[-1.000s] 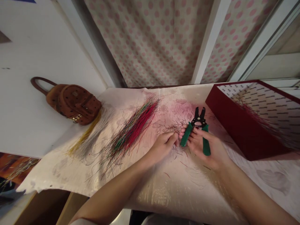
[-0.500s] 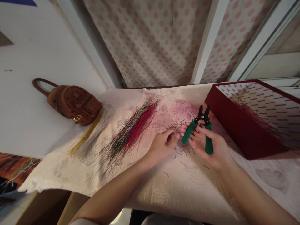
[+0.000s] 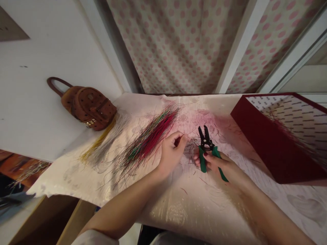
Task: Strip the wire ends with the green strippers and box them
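Observation:
Green-handled pliers with black jaws [image 3: 205,141] are held in my right hand [image 3: 217,163], jaws parted and pointing up and slightly left. My left hand [image 3: 172,148] is pinched, thumb against forefinger, just left of the pliers; a thin wire seems to stick out from its fingertips, too fine to make out fully. Between and beneath the hands, short cut wire pieces [image 3: 190,147] lie scattered on the cloth. Left of my left hand rests a long bundle of red, green and dark wires [image 3: 153,134].
A dark red box [image 3: 270,146] with wires inside stands at the right. Yellow wires [image 3: 98,144] and grey wires [image 3: 111,137] lie at the left, by a brown backpack [image 3: 90,107]. A light cloth [image 3: 84,183] covers the table; a dotted curtain [image 3: 178,44] hangs behind.
My right hand has closed its fingers more around the pliers, which have turned and moved left and down. The left hand has shifted slightly left and up. The view has shifted a little.

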Tool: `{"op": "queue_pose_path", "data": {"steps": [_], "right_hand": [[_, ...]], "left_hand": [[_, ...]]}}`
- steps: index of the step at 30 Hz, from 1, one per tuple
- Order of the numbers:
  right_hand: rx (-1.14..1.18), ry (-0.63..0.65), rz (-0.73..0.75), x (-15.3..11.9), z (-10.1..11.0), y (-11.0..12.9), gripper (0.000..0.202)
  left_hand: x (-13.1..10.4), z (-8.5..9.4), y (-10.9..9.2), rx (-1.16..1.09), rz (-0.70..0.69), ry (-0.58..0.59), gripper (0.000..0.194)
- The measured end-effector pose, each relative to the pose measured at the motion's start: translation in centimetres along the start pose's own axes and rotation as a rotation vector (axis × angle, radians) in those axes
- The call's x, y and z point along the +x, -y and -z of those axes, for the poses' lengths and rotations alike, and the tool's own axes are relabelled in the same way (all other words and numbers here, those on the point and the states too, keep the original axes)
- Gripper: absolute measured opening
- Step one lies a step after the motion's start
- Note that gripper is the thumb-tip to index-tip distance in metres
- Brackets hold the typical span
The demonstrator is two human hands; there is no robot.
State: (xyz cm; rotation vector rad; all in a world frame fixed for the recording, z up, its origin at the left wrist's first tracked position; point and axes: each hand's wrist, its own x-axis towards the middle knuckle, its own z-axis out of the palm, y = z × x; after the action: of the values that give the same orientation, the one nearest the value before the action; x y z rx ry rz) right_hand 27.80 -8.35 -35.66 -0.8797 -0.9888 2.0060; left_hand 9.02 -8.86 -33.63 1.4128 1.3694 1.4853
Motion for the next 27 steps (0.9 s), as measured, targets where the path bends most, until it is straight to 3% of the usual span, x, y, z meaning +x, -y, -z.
{"op": "queue_pose_path", "data": {"steps": [8,27], "right_hand": [[-0.162,-0.043,-0.046,-0.2,-0.6,-0.5,0.039],[-0.455,0.009,-0.053,0.0,-0.7,-0.7,0.050]], "left_hand": [[-0.3,-0.3,0.1,0.047,-0.050,-0.017,0.035],[-0.5,-0.3,-0.1,0.087,-0.030,0.002,0.036]]}}
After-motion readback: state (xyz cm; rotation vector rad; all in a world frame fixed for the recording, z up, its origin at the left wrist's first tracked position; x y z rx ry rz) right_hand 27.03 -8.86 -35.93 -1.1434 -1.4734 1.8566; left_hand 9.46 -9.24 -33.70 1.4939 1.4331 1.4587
